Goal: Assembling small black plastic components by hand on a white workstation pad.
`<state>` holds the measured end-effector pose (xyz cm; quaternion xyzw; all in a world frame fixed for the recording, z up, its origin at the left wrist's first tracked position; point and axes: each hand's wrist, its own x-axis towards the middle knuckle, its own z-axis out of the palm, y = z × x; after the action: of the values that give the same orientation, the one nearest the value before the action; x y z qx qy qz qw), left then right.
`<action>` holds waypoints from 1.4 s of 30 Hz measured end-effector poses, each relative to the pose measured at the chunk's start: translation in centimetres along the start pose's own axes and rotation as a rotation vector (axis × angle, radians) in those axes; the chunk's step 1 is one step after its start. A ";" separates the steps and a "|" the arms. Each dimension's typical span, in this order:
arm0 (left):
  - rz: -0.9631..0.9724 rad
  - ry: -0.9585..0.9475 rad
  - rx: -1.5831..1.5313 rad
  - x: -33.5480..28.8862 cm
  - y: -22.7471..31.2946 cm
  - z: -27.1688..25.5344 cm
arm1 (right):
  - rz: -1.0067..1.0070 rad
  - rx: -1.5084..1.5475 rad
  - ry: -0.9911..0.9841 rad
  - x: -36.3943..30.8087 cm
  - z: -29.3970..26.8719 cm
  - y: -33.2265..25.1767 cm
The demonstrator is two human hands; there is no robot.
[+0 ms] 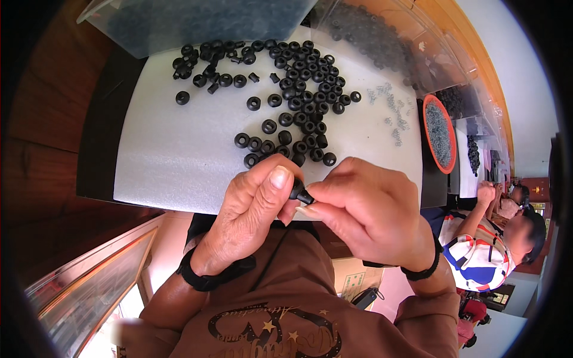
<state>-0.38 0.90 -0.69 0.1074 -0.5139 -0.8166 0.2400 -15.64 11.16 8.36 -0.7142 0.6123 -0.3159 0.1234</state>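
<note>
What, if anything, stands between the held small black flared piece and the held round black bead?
Nothing visible: the flared piece, pinched by the right hand, appears to touch the round bead in the left hand; fingers partly cover both.

Single view: head-worn fisheye, left unit of a side-by-side pair. Looks steeply down and slightly forward, from above the wearer's shirt (292, 268), which fills bottom centre. Hands (248, 200) sit mid-frame at close range, desk (104, 137) just beyond. Coverage very wide: black lens vignette at the corners, straight edges bowed, a co-worker (483, 253) rendered sideways, smaller and farther off, at right.
</note>
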 end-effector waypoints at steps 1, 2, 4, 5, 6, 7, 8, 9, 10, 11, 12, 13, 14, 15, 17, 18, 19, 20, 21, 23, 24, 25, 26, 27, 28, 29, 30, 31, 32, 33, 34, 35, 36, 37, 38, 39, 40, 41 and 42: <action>-0.005 -0.001 -0.010 0.0 0.0 0.1 | -0.013 0.009 -0.004 0.1 -0.1 0.3; -0.011 0.000 -0.019 -0.1 0.0 0.1 | 0.099 0.095 -0.057 0.4 -0.4 0.3; 0.003 -0.052 0.003 -0.1 0.1 0.0 | 0.323 0.267 -0.163 1.1 -1.1 0.2; 0.011 -0.083 0.012 -0.1 0.2 -0.1 | 0.464 0.448 -0.221 1.2 -1.4 0.5; 0.009 -0.101 0.029 -0.1 0.2 -0.3 | 0.405 0.444 -0.295 1.5 -1.8 1.0; 0.008 -0.118 0.045 -0.2 0.1 -0.5 | 0.345 0.439 -0.369 1.9 -2.1 1.5; 0.007 -0.131 0.063 -0.2 0.0 -0.7 | 0.349 0.440 -0.404 2.2 -2.1 1.9; -0.006 -0.114 0.067 -0.2 0.0 -0.6 | 0.352 0.440 -0.439 2.4 -2.2 2.1; -0.019 -0.096 0.072 -0.1 0.2 -0.3 | 0.355 0.441 -0.474 2.7 -2.2 2.4; -0.032 -0.081 0.077 -0.1 0.5 -0.1 | 0.339 0.463 -0.483 2.9 -2.2 2.7; -0.045 -0.071 0.108 -0.1 0.7 -0.1 | 0.322 0.484 -0.493 3.1 -2.1 3.0; -0.058 -0.061 0.139 -0.1 0.9 -0.2 | 0.305 0.506 -0.503 3.2 -2.0 3.2; -0.071 -0.051 0.170 -0.1 1.0 -0.2 | 0.332 0.525 -0.535 3.3 -2.0 3.3; -0.054 -0.077 0.165 -0.1 1.0 -0.3 | 0.359 0.544 -0.567 3.5 -1.9 3.4; -0.019 -0.127 0.156 0.0 0.8 -0.5 | 0.392 0.592 -0.613 3.6 -1.8 3.9; -0.018 -0.134 0.158 0.2 1.0 -0.5 | 0.398 0.621 -0.626 3.5 -1.5 4.4; -0.017 -0.141 0.161 0.3 1.3 -0.4 | 0.405 0.649 -0.640 3.3 -1.2 4.8; -0.014 -0.147 0.166 0.5 1.4 -0.4 | 0.376 0.663 -0.631 3.3 -0.9 5.1; -0.009 -0.150 0.151 0.6 1.4 -0.5 | 0.347 0.676 -0.622 3.2 -0.6 5.4; 0.000 -0.155 0.121 0.7 1.0 -0.7 | 0.310 0.667 -0.616 3.4 -0.5 5.4; -0.006 -0.131 0.104 0.6 0.8 -0.6 | 0.302 0.646 -0.619 3.7 -0.7 5.3; -0.019 -0.103 0.101 0.6 0.9 -0.5 | 0.294 0.624 -0.621 3.9 -0.7 5.2; -0.032 -0.079 0.094 0.6 0.9 -0.4 | 0.277 0.631 -0.583 3.6 -0.4 5.2; -0.045 -0.055 0.088 0.7 1.0 -0.3 | 0.264 0.627 -0.552 3.6 -0.3 5.2; -0.055 -0.054 0.083 0.9 1.1 -0.3 | 0.252 0.622 -0.521 3.6 -0.2 5.1; -0.069 -0.050 0.078 1.0 1.2 -0.3 | 0.241 0.623 -0.492 3.4 -0.1 5.2; -0.084 -0.046 0.073 1.0 1.2 -0.2 | 0.253 0.615 -0.502 3.3 -0.1 5.3; -0.132 -0.051 0.066 0.9 1.3 -0.3 | 0.265 0.607 -0.511 3.2 0.0 5.4; -0.179 -0.060 0.061 0.8 1.4 -0.4 | 0.276 0.597 -0.517 3.1 0.0 5.5; -0.226 -0.069 0.057 0.8 1.6 -0.4 | 0.282 0.624 -0.516 3.0 0.1 5.7; -0.244 -0.041 0.077 0.8 1.7 -0.2 | 0.288 0.652 -0.515 2.9 0.2 5.9; -0.258 -0.012 0.100 1.0 1.9 0.1 | 0.288 0.677 -0.513 3.0 0.3 6.1; -0.271 0.018 0.125 1.1 2.0 0.3 | 0.289 0.670 -0.520 3.0 0.3 6.0; -0.255 0.004 0.144 1.0 2.0 0.2 | 0.290 0.662 -0.526 3.1 0.4 6.0; -0.228 -0.014 0.162 1.2 1.9 0.1 | 0.290 0.643 -0.529 3.2 0.1 5.9; -0.202 -0.034 0.181 1.2 2.0 0.1 | 0.251 0.645 -0.475 3.0 0.2 5.9; -0.204 -0.004 0.158 1.2 2.2 0.3 | 0.212 0.646 -0.419 2.5 0.6 5.8; -0.200 0.015 0.129 1.2 2.3 0.5 | 0.178 0.634 -0.359 2.2 0.6 5.5; -0.198 0.031 0.101 1.1 2.4 0.8 | 0.197 0.596 -0.374 2.3 0.1 5.0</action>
<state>-1.02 0.10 1.87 0.1821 -0.5374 -0.8076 0.1606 -19.46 7.80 6.16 -0.6298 0.5260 -0.3311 0.4660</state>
